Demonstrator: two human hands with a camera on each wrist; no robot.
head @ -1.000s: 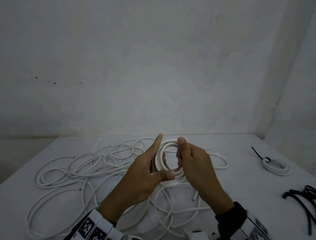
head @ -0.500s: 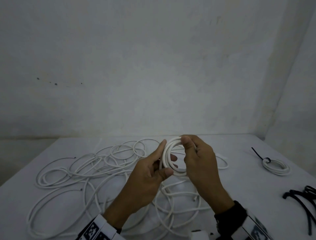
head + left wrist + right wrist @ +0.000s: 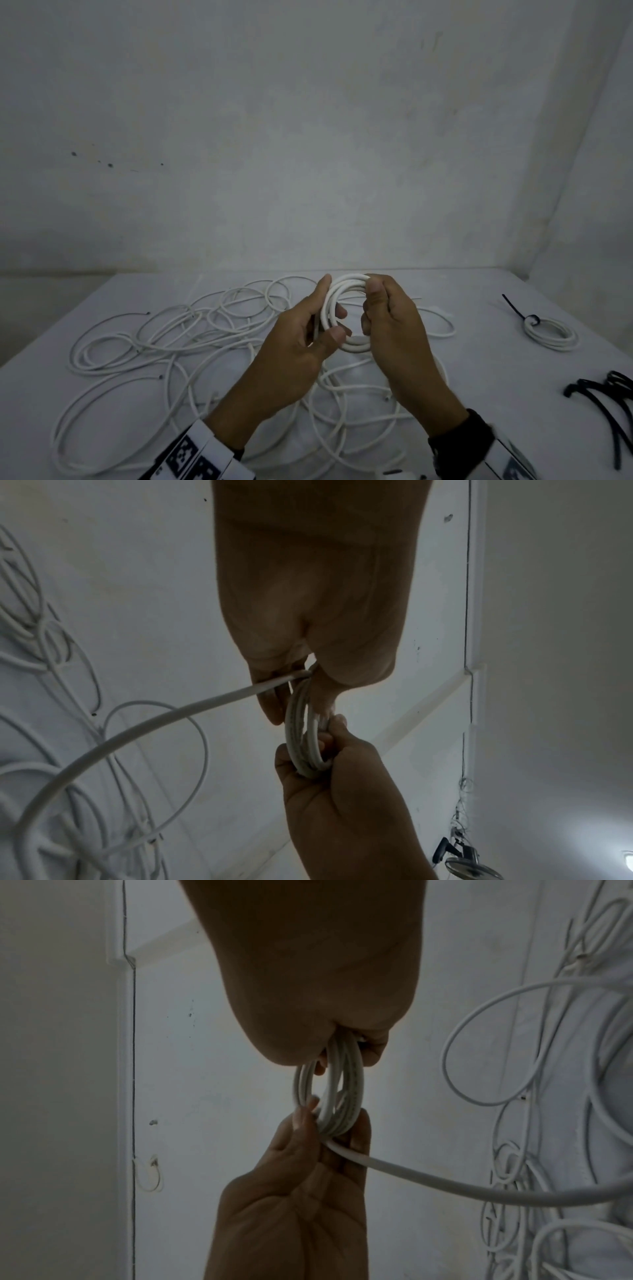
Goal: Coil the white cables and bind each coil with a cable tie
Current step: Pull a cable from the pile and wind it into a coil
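A small white cable coil (image 3: 344, 286) is held upright above the table between both hands. My left hand (image 3: 327, 310) pinches its left side with thumb in front and fingers behind. My right hand (image 3: 371, 305) grips the right side, thumb on the top turns. In the left wrist view the coil (image 3: 301, 731) runs from my left hand (image 3: 291, 693) to my right hand (image 3: 342, 785), and a free tail (image 3: 164, 718) leaves it leftward. The right wrist view shows the same coil (image 3: 342, 1093) and tail (image 3: 445, 1185).
Several loose white cables (image 3: 164, 346) sprawl over the left and middle of the white table (image 3: 496, 370). A coil bound with a black tie (image 3: 551, 335) lies at the right. Black cable ties (image 3: 606, 401) lie near the right edge. Walls close the back and right.
Both hands kept hold of the coil and drew closer together, rising slightly. The right thumb moved onto the coil's top, and the left fingers closed further round its left side.
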